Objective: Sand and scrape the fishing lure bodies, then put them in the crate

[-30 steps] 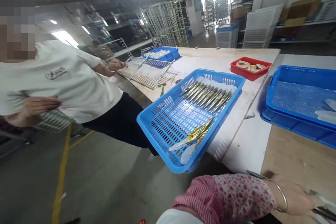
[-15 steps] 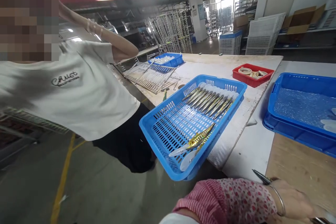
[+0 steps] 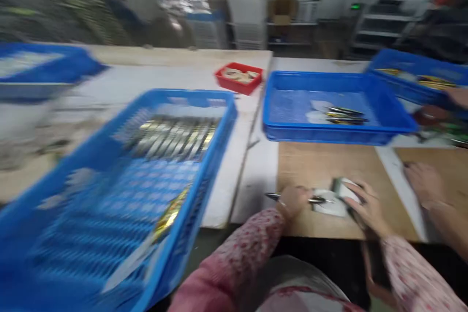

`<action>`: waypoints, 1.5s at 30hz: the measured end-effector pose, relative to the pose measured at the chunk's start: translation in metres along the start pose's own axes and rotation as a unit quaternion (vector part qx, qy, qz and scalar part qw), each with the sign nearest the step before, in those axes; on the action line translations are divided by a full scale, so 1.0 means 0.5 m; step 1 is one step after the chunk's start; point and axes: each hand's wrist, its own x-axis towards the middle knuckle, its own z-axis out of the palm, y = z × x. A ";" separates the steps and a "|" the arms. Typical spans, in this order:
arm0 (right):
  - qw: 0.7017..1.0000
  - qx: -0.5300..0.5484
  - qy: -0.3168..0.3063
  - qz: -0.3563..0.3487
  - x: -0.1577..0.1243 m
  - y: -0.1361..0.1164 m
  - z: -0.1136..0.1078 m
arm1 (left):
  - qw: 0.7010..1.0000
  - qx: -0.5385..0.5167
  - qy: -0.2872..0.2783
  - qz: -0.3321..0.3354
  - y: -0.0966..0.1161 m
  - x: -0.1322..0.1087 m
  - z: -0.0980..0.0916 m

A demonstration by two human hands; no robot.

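Observation:
My left hand (image 3: 295, 202) is closed around a slim dark fishing lure (image 3: 272, 196), whose pointed end sticks out to the left. The lure's clear, pale lip (image 3: 331, 204) extends to the right over the wooden board. In my right hand (image 3: 367, 204) is a small white block (image 3: 345, 189) with a dark green side, at the right edge of the lip. Blur hides whether the block touches the lip. Several dark lures (image 3: 345, 116) with pale lips lie in the blue tray (image 3: 340, 132) beyond the board.
The wooden board (image 3: 303, 165) lies under my hands. To the left, a blue perforated basket (image 3: 215, 170) holds a row of gold-and-black lures. A red box (image 3: 239, 88) holds pale rings. At right, a co-worker's hand (image 3: 426, 183) rests on another board, near a blue crate (image 3: 393, 85).
My view has swung right and down, bringing both my hands and a co-worker's arm into sight. The person in the white shirt is out of view. The blue basket appears larger and nearer.

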 end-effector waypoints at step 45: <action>0.989 -0.040 -0.112 -0.091 0.021 -0.057 -0.062 | 0.993 0.113 0.003 0.020 -0.034 0.043 0.007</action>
